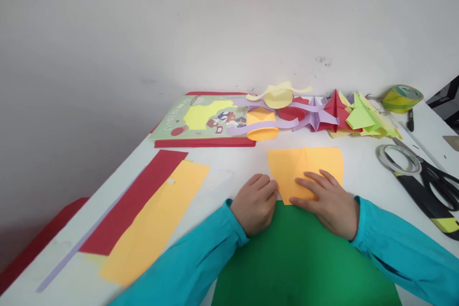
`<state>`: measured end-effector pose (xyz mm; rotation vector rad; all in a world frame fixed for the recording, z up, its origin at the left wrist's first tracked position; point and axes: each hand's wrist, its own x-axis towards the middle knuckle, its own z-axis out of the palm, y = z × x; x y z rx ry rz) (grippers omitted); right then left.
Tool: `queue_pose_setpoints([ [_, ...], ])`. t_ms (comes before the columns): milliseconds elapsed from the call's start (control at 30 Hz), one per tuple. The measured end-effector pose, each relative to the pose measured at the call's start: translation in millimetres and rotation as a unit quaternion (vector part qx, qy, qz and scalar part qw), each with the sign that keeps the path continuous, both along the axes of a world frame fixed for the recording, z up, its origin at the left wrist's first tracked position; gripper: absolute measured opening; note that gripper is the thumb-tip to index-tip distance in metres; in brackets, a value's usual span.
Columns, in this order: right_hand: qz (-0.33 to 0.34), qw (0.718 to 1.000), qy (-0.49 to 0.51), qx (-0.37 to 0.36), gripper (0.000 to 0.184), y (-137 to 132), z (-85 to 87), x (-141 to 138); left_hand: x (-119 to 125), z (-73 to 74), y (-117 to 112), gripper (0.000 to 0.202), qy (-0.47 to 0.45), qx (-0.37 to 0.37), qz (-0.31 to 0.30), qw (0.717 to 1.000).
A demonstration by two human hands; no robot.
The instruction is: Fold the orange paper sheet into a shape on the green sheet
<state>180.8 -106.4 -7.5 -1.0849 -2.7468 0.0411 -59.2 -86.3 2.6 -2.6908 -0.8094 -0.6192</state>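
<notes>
A folded sheet of orange paper [283, 167] lies on the white table in front of me, with a narrow pointed crease near its middle. Curled at the paper's lower left edge, my left hand [256, 203] is closed and seems to pinch that edge; its fingertips are partly hidden. My right hand [328, 201] rests on the paper's right half, fingers spread and lying flat. Part of the sheet is covered by that hand. Below both hands is a smooth green surface [301, 258]; I cannot tell what it is.
Red paper [139, 196] and orange strips [161, 215] lie left. A paper pad [175, 122] and folded paper shapes [335, 110] line the wall. At right are a tape roll [383, 155], scissors [428, 177], a black-and-yellow cutter [419, 196] and yellow-green tape [392, 103].
</notes>
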Motion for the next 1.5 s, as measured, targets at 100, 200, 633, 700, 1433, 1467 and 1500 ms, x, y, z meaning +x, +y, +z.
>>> queue_pose_setpoints([
  [100, -0.003, 1.000, 0.001, 0.002, 0.044, -0.1, 0.3, -0.1, 1.1, 1.0, -0.8, 0.027, -0.012, -0.004, -0.010, 1.000],
  [200, -0.003, 1.000, 0.001, 0.003, 0.044, -0.3, 1.2, -0.5, 2.9, 2.7, -2.2, 0.027, -0.024, -0.014, -0.023, 0.999],
  [633, 0.003, 1.000, 0.004, 0.011, 0.047, 0.4, -0.4, -0.1, 4.7, 3.7, -7.9, 0.025, -0.029, -0.055, -0.087, 0.994],
  [700, 0.002, 1.000, 0.005, 0.008, 0.048, 0.1, 0.4, -0.3, 4.9, 4.4, -7.7, 0.025, -0.039, -0.053, -0.099, 0.993],
  [1433, 0.003, 1.000, 0.001, 0.005, 0.046, 0.9, -1.7, 0.1, -11.2, -2.1, 18.2, 0.024, 0.003, -0.004, 0.098, 0.995],
  [1467, 0.003, 1.000, 0.001, 0.005, 0.046, 0.9, -2.1, 0.4, -11.8, -2.4, 19.1, 0.024, 0.009, -0.004, 0.110, 0.994],
  [1500, 0.003, 1.000, 0.003, 0.006, 0.045, 0.9, -2.4, 0.5, -12.4, -2.6, 20.0, 0.024, 0.016, -0.005, 0.121, 0.993],
])
